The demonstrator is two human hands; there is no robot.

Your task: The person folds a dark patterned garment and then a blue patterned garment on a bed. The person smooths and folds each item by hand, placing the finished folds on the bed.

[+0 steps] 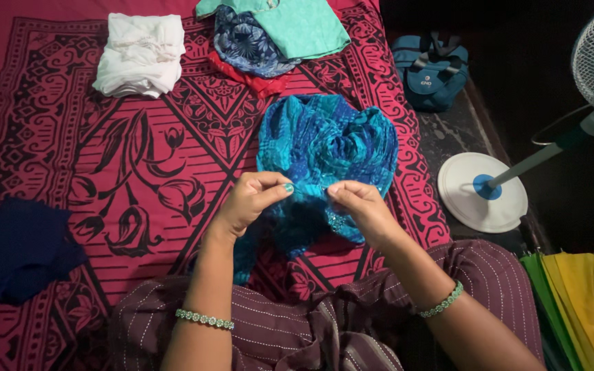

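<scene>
The blue-and-teal garment [326, 148] lay bunched on the red patterned bedspread [125, 137] just in front of my knees, its near edge lifted toward me. My left hand [247, 199] pinched that edge between thumb and forefinger, and my right hand [359, 206] pinched it a little way along, so a short stretch of the hem was drawn taut between them and I could see it plainly. The rest stayed heaped on the bed, bearing its own weight. Beyond it sat a folded white cloth [140, 55] and a pile of green and blue clothes [276, 31], set apart.
</scene>
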